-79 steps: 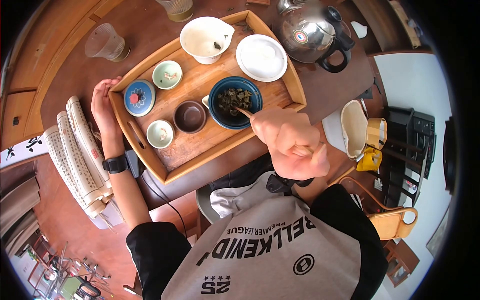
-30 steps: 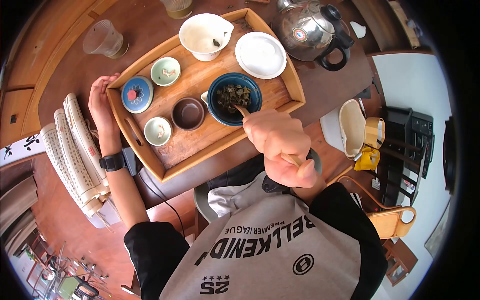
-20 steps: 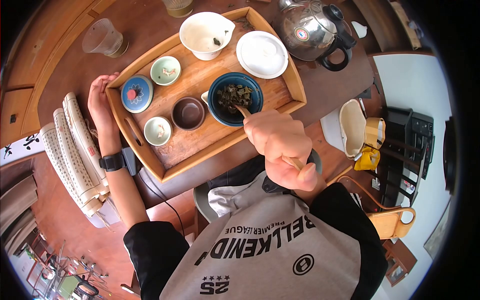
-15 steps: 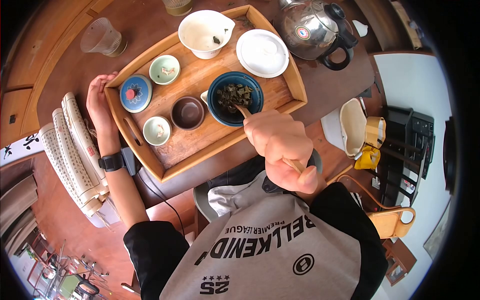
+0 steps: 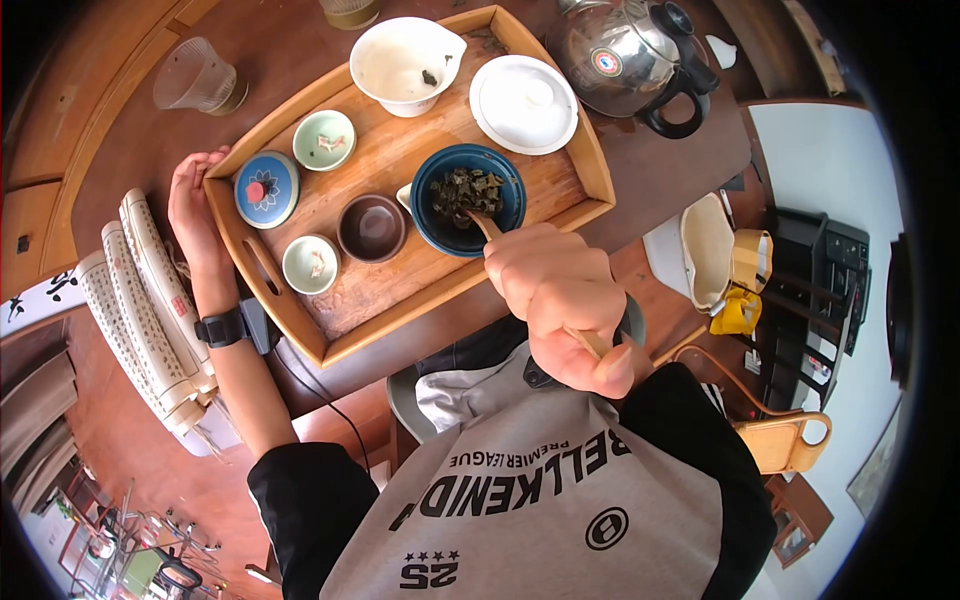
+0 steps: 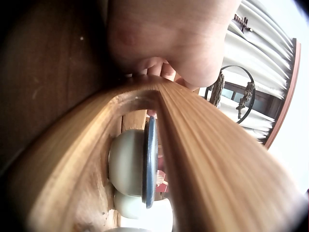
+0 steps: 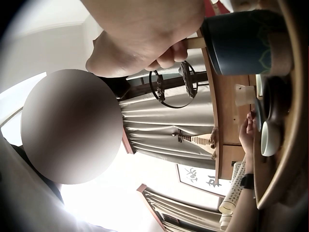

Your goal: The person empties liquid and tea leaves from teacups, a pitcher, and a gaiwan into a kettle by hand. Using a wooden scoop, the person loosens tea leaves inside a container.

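Observation:
In the head view my right hand (image 5: pixel 560 305) grips a slim wooden stick (image 5: pixel 592 343), thumb along its upper end. The stick's lower end dips among wet tea leaves (image 5: pixel 468 192) in a dark blue teapot (image 5: pixel 516 225) with no lid on; its tip is hidden by the leaves. The right wrist view shows a green leaf pattern on the teapot (image 7: pixel 236 43). My left hand (image 5: pixel 195 215) holds the far left corner of a wooden tray (image 5: pixel 370 330). Beside that corner, inside the tray, is a blue lid (image 5: pixel 275 205) with a red knob.
The tray also bears a white pitcher (image 5: pixel 395 75), a white lid (image 5: pixel 524 105), a brown cup (image 5: pixel 371 228) and pale green cups (image 5: pixel 325 140). A steel kettle (image 5: pixel 610 40) stands right of it, a glass (image 5: pixel 195 80) behind left. Scrolls (image 5: pixel 145 315) lie left.
My right hand has drawn left and slightly toward my body from its earliest position, the stick still in the leaves. The tray and left hand have drifted slightly left in view.

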Tool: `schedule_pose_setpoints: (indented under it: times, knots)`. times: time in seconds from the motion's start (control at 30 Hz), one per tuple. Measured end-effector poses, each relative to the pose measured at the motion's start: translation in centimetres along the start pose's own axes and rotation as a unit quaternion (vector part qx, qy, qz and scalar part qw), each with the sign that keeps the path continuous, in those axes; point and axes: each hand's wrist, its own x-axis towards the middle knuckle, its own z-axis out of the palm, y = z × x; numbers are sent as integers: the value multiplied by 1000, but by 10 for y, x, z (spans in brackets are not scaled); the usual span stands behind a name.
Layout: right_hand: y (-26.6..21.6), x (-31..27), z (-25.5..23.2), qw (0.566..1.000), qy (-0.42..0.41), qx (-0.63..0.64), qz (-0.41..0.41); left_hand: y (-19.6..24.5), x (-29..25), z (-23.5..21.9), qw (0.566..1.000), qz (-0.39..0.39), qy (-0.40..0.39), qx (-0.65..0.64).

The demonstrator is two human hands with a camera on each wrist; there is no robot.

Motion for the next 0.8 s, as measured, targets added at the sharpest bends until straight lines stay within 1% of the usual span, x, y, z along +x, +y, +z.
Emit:
schedule_pose_setpoints:
  times: [0.17, 0.33, 0.4, 0.8]
  knots:
    - [-1, 1, -2, 1000, -18, -17, -1, 0, 0, 0, 1000, -2, -5, 6]
    - [-1, 0, 0, 1000, -12, -17, -1, 1, 0, 0, 1000, -11, -17, -5]
    - [-1, -1, 0, 1000, -10, -17, 3, 1, -1, 3, 1000, 2, 2, 7]
    - [1, -1, 1, 1000, -11, -14, -9, 0, 0, 0, 1000, 8, -3, 8]
